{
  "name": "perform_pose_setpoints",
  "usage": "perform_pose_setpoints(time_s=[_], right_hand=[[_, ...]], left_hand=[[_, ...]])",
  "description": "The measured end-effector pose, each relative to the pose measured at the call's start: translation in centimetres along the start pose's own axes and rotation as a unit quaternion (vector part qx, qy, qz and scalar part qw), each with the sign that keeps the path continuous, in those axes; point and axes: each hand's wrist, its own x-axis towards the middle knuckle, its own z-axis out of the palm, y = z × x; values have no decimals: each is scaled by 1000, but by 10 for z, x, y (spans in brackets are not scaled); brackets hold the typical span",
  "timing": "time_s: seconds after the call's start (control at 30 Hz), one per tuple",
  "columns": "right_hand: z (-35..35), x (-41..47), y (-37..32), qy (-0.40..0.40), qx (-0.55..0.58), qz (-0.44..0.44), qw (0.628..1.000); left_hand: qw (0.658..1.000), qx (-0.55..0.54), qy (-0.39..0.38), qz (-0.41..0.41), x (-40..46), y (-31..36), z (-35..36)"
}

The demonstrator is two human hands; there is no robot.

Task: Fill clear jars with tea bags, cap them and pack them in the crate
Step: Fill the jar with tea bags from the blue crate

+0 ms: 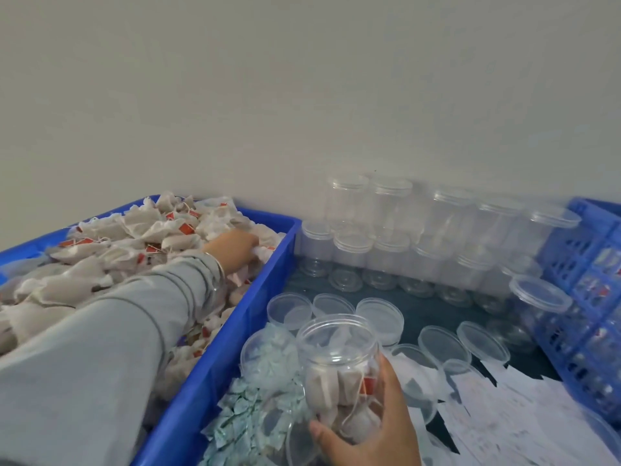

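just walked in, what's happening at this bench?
A person is filling a clear jar with tea bags. The right hand grips the open, partly filled jar low in front, while the left hand reaches into the blue bin heaped with tea bags and appears to be gripping some. Loose lids lie on the table, capped empty jars are stacked against the wall, and a blue crate stands at the right.

The jars [339,361] are clear, glossy plastic, smooth-walled, as are the loose lids [443,344]. The tea bags [111,264] look like soft matt paper mesh (crumpled). The bin [208,371] is smooth blue plastic; the sleeve [111,334] is matt grey cloth.
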Motion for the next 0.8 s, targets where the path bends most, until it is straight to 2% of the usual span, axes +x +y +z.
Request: perform_pose_setpoints(time_s=[0.07,0.13,0.2,0.27,0.3,0.4,0.47,0.53,0.63,0.7,0.77,0.8], right_hand=[[0,-6,5,25,20,38,999],[-4,-5,9,-1,41,57,998],[-9,-3,6,-36,32,60,997],[-11,-2,3,-56,20,49,997],[-12,-3,1,-62,16,46,997],[-18,-6,1,-37,-1,25,999],[-25,-10,3,0,-15,3,1000],[-33,-15,4,18,-33,-13,999],[-43,-22,7,27,-17,11,999],[-48,-24,9,42,-2,16,999],[-53,-27,12,61,15,30,998],[-56,-28,13,67,20,42,997]], left_hand=[[994,-76,84,-1,-13,-4,-30],[967,-216,137,-9,-35,6,-65],[925,-355,129,30,-59,31,-92],[896,-428,91,78,-84,64,-105],[896,-427,77,98,-97,80,-107],[924,-348,23,158,-131,116,-98],[939,-280,-54,194,-149,130,-93],[938,-250,-123,207,-158,133,-95],[932,-296,-107,179,-155,127,-106],[946,-277,-76,150,-149,117,-100],[975,-98,-145,139,-153,109,-76],[967,13,-218,132,-161,108,-58]])
